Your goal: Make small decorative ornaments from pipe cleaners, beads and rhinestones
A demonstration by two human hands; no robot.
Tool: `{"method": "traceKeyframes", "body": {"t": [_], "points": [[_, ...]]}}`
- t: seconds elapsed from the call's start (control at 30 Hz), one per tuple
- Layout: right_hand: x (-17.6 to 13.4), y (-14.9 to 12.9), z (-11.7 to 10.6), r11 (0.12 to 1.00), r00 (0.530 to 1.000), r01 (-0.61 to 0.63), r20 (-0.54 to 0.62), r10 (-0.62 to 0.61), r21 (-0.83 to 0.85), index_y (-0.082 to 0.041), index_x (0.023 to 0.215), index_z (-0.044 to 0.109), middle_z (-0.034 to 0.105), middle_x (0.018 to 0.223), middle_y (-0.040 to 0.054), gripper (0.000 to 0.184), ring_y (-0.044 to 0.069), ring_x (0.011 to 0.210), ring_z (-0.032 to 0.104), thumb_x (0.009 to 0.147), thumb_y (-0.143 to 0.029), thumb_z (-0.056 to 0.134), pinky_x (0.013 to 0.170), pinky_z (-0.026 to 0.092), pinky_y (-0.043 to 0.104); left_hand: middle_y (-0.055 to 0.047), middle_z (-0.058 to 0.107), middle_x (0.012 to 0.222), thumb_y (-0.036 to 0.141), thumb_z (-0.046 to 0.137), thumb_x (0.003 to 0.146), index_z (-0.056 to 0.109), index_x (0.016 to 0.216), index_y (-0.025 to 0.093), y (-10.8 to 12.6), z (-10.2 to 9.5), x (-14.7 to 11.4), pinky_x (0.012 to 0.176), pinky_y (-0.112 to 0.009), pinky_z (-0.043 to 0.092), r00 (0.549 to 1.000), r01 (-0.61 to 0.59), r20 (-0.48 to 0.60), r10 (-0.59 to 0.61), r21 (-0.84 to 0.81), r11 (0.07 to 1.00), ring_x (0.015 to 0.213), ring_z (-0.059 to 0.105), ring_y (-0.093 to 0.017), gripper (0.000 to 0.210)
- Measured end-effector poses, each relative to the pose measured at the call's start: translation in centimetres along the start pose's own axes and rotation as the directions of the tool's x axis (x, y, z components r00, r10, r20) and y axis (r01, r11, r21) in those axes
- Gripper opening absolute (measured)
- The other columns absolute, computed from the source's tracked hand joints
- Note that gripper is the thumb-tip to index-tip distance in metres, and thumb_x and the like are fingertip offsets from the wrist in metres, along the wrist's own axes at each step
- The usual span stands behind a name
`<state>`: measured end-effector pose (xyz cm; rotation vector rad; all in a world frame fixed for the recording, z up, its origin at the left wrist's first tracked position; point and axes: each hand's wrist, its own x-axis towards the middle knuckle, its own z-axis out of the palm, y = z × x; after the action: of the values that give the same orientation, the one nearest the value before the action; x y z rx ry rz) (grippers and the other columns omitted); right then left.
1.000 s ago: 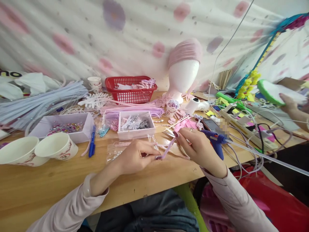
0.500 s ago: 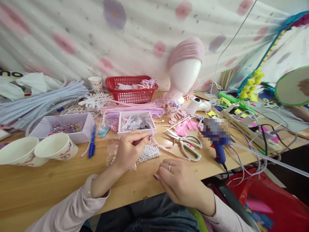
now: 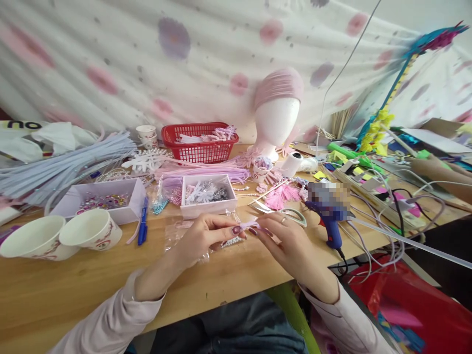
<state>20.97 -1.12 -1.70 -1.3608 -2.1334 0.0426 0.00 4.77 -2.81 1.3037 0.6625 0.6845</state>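
Observation:
My left hand [image 3: 197,238] pinches a small lilac piece [image 3: 250,224], perhaps bent pipe cleaner, between thumb and fingertips. From the other side, the fingers of my right hand [image 3: 291,241] close on the same piece, so the hands meet over the table. Beneath them lies a clear bag of white pearl beads [image 3: 232,242], mostly covered by the hands. Scissors [image 3: 295,216] with pale green handles are partly hidden behind my right hand. Just beyond the left hand stands a white box [image 3: 210,209] of small clear and white ornaments.
Paper cups [image 3: 92,231], a blue pen [image 3: 142,228] and a lilac box [image 3: 129,214] of gems sit left. Behind are a red basket [image 3: 201,155] and a foam head [image 3: 276,120]. A glue gun [image 3: 334,231] and cables lie right; another person's arm [image 3: 438,172] reaches in there.
My right hand has risen from the table's front edge to the lilac piece and taken hold of it. The other person's round green-rimmed object has left the view.

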Motion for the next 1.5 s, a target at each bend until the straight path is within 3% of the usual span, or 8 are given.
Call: {"method": "traceKeyframes", "body": {"t": [0.23,0.4,0.53,0.8,0.93,1.1,1.4,1.5], "points": [[-0.9,-2.3,0.9,0.971,0.974,0.189,0.151,-0.166,-0.149,-0.018,0.072,0.056,0.059,0.065,0.0040,0.034,0.019,0.062,0.053,0.103,-0.021,0.040,0.061,0.036,0.031,-0.003,0.068,0.066,0.026,0.066,0.080,0.080,0.075,0.020,-0.4,0.4,0.2,0.059,-0.027,0.041,0.920,-0.192,-0.260,0.294,0.356,0.915,0.062,0.056,-0.015,0.016],[0.6,-2.2,-1.8,0.961,0.955,0.275,0.124,-0.270,-0.024,-0.021,0.063,0.048,0.052,0.058,0.0003,0.040,0.016,0.057,0.046,0.103,-0.025,0.041,0.059,0.033,0.029,-0.004,0.064,0.061,0.014,0.055,0.088,0.078,0.071,0.018,-0.8,1.0,-0.3,0.055,-0.028,0.037,0.858,-0.339,0.033,0.512,0.786,0.517,0.058,0.056,-0.016,0.029],[2.2,0.7,-2.9,0.995,0.995,0.101,0.025,-0.102,0.027,-0.021,0.061,0.045,0.047,0.055,-0.0013,0.044,0.014,0.054,0.044,0.103,-0.034,0.042,0.055,0.029,0.028,-0.002,0.063,0.058,0.013,0.057,0.088,0.079,0.074,0.018,0.4,0.9,-0.7,0.053,-0.027,0.039,0.876,-0.467,0.229,0.424,0.617,0.633,0.055,0.054,-0.014,0.027],[0.5,1.9,1.9,0.977,0.999,-0.017,0.052,0.006,0.213,-0.021,0.066,0.047,0.048,0.056,-0.0026,0.042,0.013,0.052,0.047,0.104,-0.034,0.035,0.054,0.033,0.025,-0.001,0.063,0.057,0.023,0.068,0.082,0.082,0.079,0.021,0.7,-0.3,0.0,0.048,-0.025,0.037,0.912,-0.335,-0.120,0.393,0.336,0.880,0.053,0.051,-0.013,0.015],[-0.9,-0.6,2.3,0.978,0.987,0.102,0.108,-0.123,0.183,-0.020,0.070,0.049,0.054,0.066,0.0015,0.037,0.016,0.062,0.050,0.104,-0.025,0.036,0.059,0.036,0.026,-0.003,0.067,0.062,0.016,0.065,0.084,0.081,0.078,0.018,-0.1,0.1,0.1,0.053,-0.025,0.042,0.817,-0.369,-0.222,0.531,0.506,0.779,0.058,0.057,-0.014,0.017],[-0.2,-2.5,-0.1,0.948,0.962,0.236,0.085,-0.259,0.213,-0.020,0.070,0.049,0.053,0.065,0.0015,0.035,0.016,0.062,0.048,0.104,-0.024,0.039,0.060,0.037,0.027,-0.002,0.064,0.060,0.012,0.058,0.089,0.080,0.088,0.013,-0.4,0.9,-0.4,0.051,-0.025,0.043,0.721,-0.453,-0.067,0.689,0.707,0.543,0.054,0.056,-0.013,0.022],[1.4,-0.9,-3.2,0.995,0.993,0.099,-0.071,-0.097,0.017,-0.021,0.063,0.048,0.051,0.053,-0.0009,0.042,0.014,0.050,0.047,0.104,-0.031,0.039,0.052,0.031,0.028,-0.002,0.066,0.060,0.009,0.057,0.089,0.077,0.088,0.015,-0.2,1.1,-0.8,0.050,-0.024,0.042,0.628,-0.537,0.121,0.769,0.783,0.315,0.053,0.056,-0.012,0.021],[2.3,0.4,-2.3,0.996,0.993,0.013,-0.116,-0.003,0.086,-0.021,0.060,0.045,0.048,0.049,-0.0027,0.049,0.011,0.045,0.043,0.104,-0.040,0.038,0.050,0.031,0.026,-0.002,0.064,0.060,0.004,0.057,0.087,0.078,0.085,0.013,0.1,1.4,-1.0,0.049,-0.023,0.041,0.638,-0.606,0.154,0.754,0.706,0.368,0.052,0.054,-0.011,0.023]]}}
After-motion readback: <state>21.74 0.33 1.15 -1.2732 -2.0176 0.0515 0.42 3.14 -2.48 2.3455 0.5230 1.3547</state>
